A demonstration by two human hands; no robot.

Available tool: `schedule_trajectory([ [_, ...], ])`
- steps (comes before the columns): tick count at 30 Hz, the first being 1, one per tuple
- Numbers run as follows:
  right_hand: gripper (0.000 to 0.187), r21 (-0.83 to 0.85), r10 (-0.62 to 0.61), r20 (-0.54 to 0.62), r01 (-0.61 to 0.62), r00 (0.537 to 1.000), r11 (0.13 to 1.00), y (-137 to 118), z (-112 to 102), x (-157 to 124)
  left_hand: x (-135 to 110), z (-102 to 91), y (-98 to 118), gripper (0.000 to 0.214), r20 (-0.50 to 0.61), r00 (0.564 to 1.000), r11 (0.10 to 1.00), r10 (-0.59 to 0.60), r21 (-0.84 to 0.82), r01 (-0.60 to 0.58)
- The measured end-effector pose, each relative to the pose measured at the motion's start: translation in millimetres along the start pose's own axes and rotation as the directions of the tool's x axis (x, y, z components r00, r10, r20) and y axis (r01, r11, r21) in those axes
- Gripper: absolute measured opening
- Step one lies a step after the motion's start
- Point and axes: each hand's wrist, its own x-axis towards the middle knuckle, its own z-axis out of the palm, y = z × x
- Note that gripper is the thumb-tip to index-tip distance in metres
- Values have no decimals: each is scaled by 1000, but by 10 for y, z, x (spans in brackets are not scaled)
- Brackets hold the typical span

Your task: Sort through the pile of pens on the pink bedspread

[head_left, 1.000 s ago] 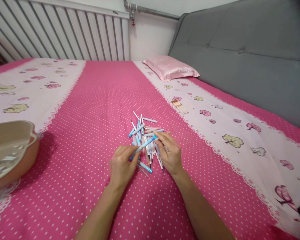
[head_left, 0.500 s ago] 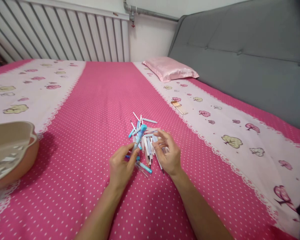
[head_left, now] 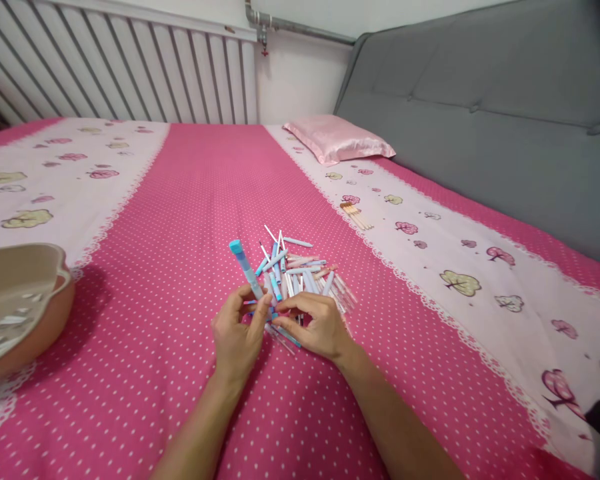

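My left hand (head_left: pixel 243 328) is closed around a light blue pen (head_left: pixel 250 275) with a brighter blue end, which points up and away to the left. Close beside it, my right hand (head_left: pixel 315 325) has its thumb and forefinger brought together near the pen's lower end. Fingers hide what lies between them, so I cannot make out what that hand pinches. Beyond both hands spreads a loose pile of pens and sticks (head_left: pixel 305 270) in white, blue, grey and pink. Some of them are hidden under the hands.
At the left stands a beige basin (head_left: pixel 63 293) with several small whitish pieces in it. A row of wooden sticks with brown ends (head_left: pixel 357 217) lies to the right on the bedspread (head_left: pixel 180 400). Farther back are a pink pillow (head_left: pixel 337 139) and a grey headboard (head_left: pixel 455 87).
The blue pen has tipped from leaning right to leaning left in my left hand. My right hand has moved left and down from the pile, its fingertips now by my left hand.
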Motion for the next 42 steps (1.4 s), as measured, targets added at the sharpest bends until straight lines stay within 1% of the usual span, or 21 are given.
schedule_trajectory([
  [4, 15, 14, 25, 17, -25, 1000, 1000, 11, 19, -13, 5, 9, -26, 22, 6, 1000, 1000, 5, -1, -5],
  [9, 17, 41, 53, -33, -52, 998, 998, 30, 30, -23, 0, 18, -45, 21, 20, 1000, 999, -2, -51, 3],
  [14, 13, 44, 93, 13, -93, 996, 995, 30, 31, -16, -2, 21, -39, 19, 18, 1000, 997, 11, -83, -9],
  [20, 11, 61, 119, 48, -122, 992, 991, 36, 42, -13, -3, 21, -34, 21, 19, 1000, 995, -17, -95, 18],
  [25, 11, 88, 140, 31, -142, 990, 986, 67, 55, -17, 0, 24, -37, 24, 94, 995, 999, -19, -41, 23],
  [27, 13, 121, 182, 16, -182, 983, 976, 81, 57, -18, 0, 24, -38, 28, 143, 990, 1000, 0, -12, 1],
  [31, 16, 252, 280, 0, -271, 960, 929, 98, 60, -26, 0, 30, -28, 34, 213, 975, 994, 61, 77, -79],
  [34, 18, 309, 312, -42, -285, 949, 907, 100, 52, -33, 9, 32, -16, 37, 225, 967, 979, 120, 134, -153],
  [38, 19, 292, 319, -148, -267, 936, 918, 130, -15, -36, 30, 6, -11, 39, 187, 961, 953, 202, 187, -236],
  [42, 23, 268, 356, -270, -285, 895, 920, 260, -154, -55, 45, -18, -38, 34, 138, 955, 912, 261, 290, -291],
])
